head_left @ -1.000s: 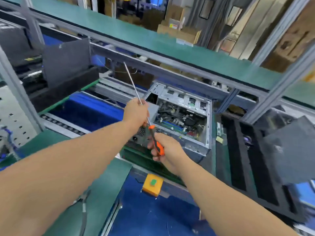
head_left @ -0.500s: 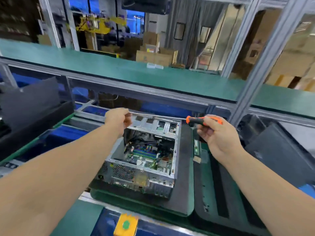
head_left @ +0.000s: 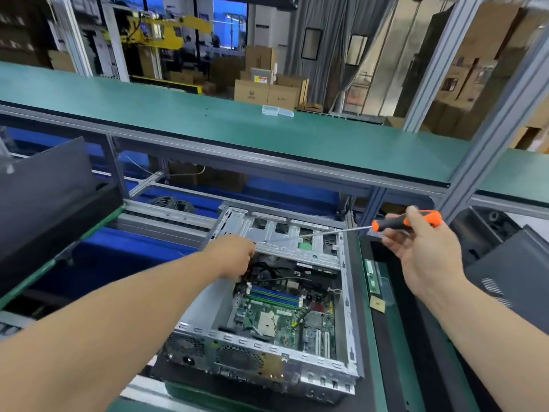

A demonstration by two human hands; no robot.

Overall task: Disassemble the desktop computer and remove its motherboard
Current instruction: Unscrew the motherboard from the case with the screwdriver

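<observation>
While gripping the screwdriver (head_left: 404, 223) handle in the right hand (head_left: 424, 254), steady its tip with the left hand (head_left: 234, 257) — finger pose hidden — then aim down at the motherboard (head_left: 282, 313) screws inside the case (head_left: 346, 295) — slowly.

The case (head_left: 267, 346) lies open-topped below both hands, bare metal, fans facing the viewer. Inside, the green motherboard (head_left: 285, 313) lies flat — blue memory slots just below the left hand (head_left: 234, 257), black cables beside its fingers.
</observation>
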